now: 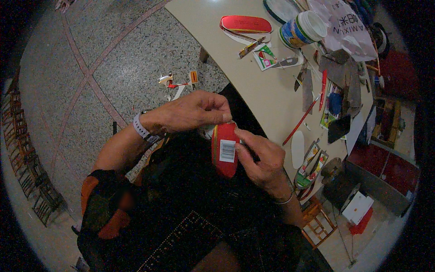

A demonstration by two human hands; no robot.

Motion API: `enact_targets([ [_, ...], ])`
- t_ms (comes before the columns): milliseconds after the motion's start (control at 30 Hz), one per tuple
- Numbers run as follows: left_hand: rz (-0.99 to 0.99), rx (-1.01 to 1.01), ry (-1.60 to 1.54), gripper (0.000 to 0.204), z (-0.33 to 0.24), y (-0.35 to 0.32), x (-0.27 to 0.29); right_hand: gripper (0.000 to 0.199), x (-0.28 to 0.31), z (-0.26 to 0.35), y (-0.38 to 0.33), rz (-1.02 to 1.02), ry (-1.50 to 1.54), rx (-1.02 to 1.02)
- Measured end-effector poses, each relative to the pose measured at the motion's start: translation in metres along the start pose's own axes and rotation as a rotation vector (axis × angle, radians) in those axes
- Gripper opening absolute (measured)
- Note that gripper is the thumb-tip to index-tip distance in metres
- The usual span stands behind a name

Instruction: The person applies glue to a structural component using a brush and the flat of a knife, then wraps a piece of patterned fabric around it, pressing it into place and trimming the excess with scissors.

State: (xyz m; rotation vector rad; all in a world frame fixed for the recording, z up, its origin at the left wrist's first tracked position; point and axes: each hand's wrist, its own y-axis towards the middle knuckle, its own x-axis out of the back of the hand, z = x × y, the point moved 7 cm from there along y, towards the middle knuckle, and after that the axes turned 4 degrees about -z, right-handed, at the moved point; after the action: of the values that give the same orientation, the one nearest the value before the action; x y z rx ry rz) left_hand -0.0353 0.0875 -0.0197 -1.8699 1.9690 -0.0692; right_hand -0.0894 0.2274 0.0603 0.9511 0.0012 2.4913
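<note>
Over my dark-clothed lap is a red sole-shaped piece with a gold-striped edge and a white barcode label. My left hand, a pale watch band on its wrist, pinches its upper end. My right hand grips its right edge between thumb and fingers, and a bangle circles that wrist. Both hands are closed on the piece. What lies under the left fingertips is too small to make out. A similar red sole-shaped piece rests on the table at the far side.
The pale table holds a white tub, a box cutter, a red pen, a red stick, a white insole shape and grey scraps. Cut scraps lie on the speckled floor. A wooden chair stands lower right.
</note>
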Motion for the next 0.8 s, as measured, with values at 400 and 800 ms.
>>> enact_targets([
  [400, 0.035, 0.068, 0.075, 0.026, -0.013, 0.008, -0.003, 0.021, 0.0, 0.007, 0.01, 0.035, 0.03, 0.079],
  [800, 0.105, -0.024, 0.151, 0.018, -0.023, 0.005, -0.001, 0.022, -0.002, 0.006, 0.011, 0.018, 0.049, 0.077],
])
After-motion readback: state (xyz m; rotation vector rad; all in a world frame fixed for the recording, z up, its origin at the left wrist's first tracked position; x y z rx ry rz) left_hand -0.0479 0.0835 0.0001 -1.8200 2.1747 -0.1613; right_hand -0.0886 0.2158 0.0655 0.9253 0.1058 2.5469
